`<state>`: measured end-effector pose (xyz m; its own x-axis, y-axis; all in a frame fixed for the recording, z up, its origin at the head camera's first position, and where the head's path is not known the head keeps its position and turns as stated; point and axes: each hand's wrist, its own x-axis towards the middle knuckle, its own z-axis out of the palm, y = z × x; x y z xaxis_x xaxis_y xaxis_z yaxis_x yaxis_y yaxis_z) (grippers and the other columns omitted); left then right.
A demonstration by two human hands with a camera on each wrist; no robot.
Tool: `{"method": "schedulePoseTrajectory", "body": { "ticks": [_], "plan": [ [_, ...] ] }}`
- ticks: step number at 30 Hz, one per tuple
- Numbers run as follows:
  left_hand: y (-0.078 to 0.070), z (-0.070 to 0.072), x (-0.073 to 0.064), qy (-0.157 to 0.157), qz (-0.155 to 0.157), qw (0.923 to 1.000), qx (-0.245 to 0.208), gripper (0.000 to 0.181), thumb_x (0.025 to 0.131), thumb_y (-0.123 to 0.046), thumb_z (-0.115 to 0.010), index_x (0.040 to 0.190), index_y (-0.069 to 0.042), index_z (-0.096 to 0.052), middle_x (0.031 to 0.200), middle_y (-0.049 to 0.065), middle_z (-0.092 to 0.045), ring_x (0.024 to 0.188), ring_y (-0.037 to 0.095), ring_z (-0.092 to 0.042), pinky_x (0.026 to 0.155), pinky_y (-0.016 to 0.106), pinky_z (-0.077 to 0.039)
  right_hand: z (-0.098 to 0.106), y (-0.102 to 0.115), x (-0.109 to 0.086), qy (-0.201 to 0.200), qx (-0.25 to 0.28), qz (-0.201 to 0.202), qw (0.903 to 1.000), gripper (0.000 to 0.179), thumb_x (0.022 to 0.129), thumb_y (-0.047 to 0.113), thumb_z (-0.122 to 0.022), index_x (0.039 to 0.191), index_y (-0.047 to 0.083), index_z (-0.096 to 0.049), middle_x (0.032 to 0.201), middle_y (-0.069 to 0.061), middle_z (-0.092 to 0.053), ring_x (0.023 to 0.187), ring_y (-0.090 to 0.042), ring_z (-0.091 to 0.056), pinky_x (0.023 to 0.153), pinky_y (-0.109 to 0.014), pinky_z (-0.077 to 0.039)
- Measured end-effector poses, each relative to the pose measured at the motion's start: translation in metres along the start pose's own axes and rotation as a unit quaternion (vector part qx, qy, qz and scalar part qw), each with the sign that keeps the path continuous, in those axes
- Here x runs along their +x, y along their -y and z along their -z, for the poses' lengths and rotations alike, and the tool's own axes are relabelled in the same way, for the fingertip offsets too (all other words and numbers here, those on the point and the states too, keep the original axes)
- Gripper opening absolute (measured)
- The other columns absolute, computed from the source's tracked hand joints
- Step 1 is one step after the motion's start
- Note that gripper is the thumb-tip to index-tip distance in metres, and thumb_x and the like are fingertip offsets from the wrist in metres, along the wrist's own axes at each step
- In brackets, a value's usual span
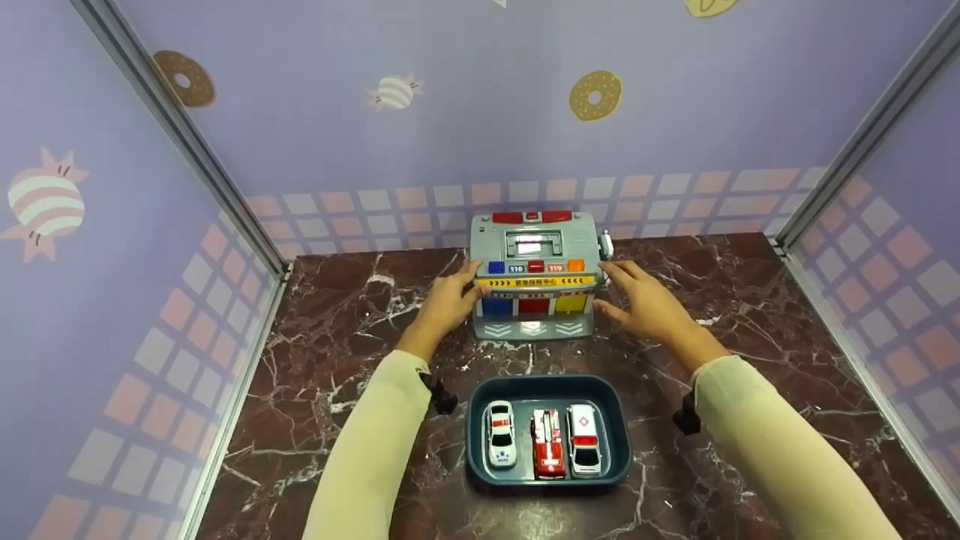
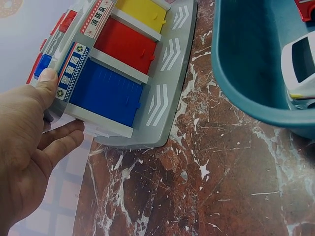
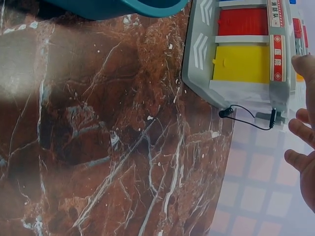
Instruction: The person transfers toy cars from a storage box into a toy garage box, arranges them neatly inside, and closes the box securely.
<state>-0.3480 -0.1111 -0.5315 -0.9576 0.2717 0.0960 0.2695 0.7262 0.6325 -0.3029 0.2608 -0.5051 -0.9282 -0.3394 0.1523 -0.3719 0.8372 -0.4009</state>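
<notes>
A grey toy emergency garage (image 1: 534, 282) stands near the back wall, its blue door (image 2: 106, 93), red door (image 2: 125, 46) and yellow door (image 3: 241, 64) all down. My left hand (image 1: 448, 296) grips its left front corner, thumb on the front edge by the blue button and fingers along the side. At the right side is my right hand (image 1: 649, 304), fingers spread, thumb (image 3: 302, 66) close to the upper front edge. In front, a dark teal tray (image 1: 474, 442) holds a white police car (image 1: 500, 435), a red fire truck (image 1: 547, 442) and a white-and-red ambulance (image 1: 584, 441).
A small white handset (image 1: 606, 244) hangs on the garage's right side, with a thin black cord (image 3: 248, 120) below. Purple patterned panels enclose the dark red marbled table (image 1: 337, 360) at the back, left and right, joined by metal corner posts (image 1: 187, 142).
</notes>
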Motion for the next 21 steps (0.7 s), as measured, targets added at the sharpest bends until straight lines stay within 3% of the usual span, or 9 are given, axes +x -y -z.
{"method": "schedulePoseTrajectory", "body": {
  "ticks": [15,21],
  "plan": [
    [0.000,-0.002,-0.001,-0.012,-0.018,0.9997,-0.010,0.067,0.108,-0.040,-0.068,0.166,-0.011,-0.052,0.170,0.024,-0.042,0.158,0.041,-0.046,0.132,0.051,-0.038,-0.008,0.003,0.011,0.000,0.010,-0.003,0.9999,0.073,0.106,0.034,-0.076,0.168,0.011,-0.046,0.164,-0.024,-0.051,0.144,-0.055,-0.057,0.119,-0.073,-0.044],
    [0.000,0.000,-0.001,-0.011,-0.012,0.9998,-0.005,0.069,0.107,-0.042,-0.068,0.166,-0.012,-0.052,0.170,0.022,-0.042,0.158,0.040,-0.047,0.131,0.051,-0.039,-0.011,0.006,0.017,0.009,0.012,-0.003,0.9999,0.069,0.109,0.036,-0.073,0.168,0.014,-0.047,0.163,-0.022,-0.052,0.144,-0.053,-0.057,0.119,-0.072,-0.046]
  ]
}}
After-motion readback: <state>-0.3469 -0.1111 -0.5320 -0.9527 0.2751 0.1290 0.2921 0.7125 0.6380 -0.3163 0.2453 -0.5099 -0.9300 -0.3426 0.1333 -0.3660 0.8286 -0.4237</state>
